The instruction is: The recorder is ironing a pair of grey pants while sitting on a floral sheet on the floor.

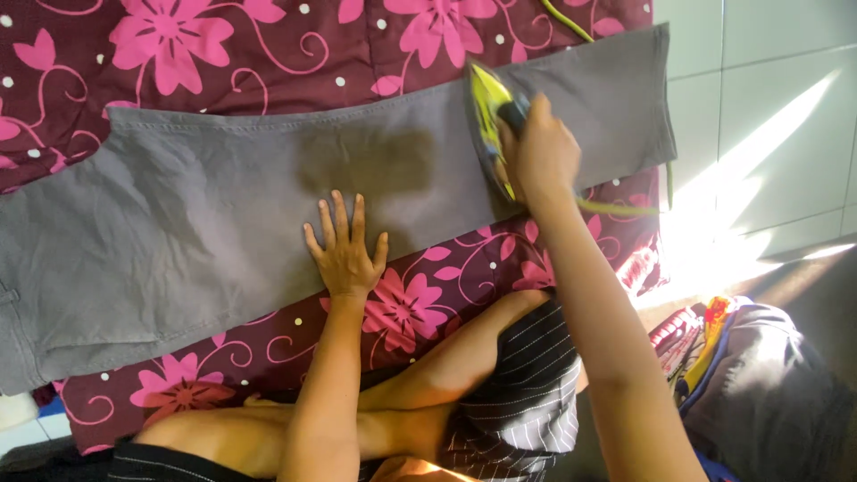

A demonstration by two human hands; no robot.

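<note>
Right now I see my left hand [344,254] lying flat, fingers spread wide, palm down on the near edge of the grey trousers [223,232]; it grips nothing, only presses the cloth. My right hand [538,156] is closed around the dark handle of a yellow-green clothes iron [489,125], which rests on the trouser leg toward the hem end, near the right edge of the blanket. The trousers lie stretched across a maroon blanket with pink flowers [223,54] spread on the floor. A darker patch [366,165] shows on the cloth just beyond my left fingertips. The iron's cord [616,208] trails over the blanket's right edge. A pile of folded clothes [759,384] sits on the floor beside the near right corner.
</note>
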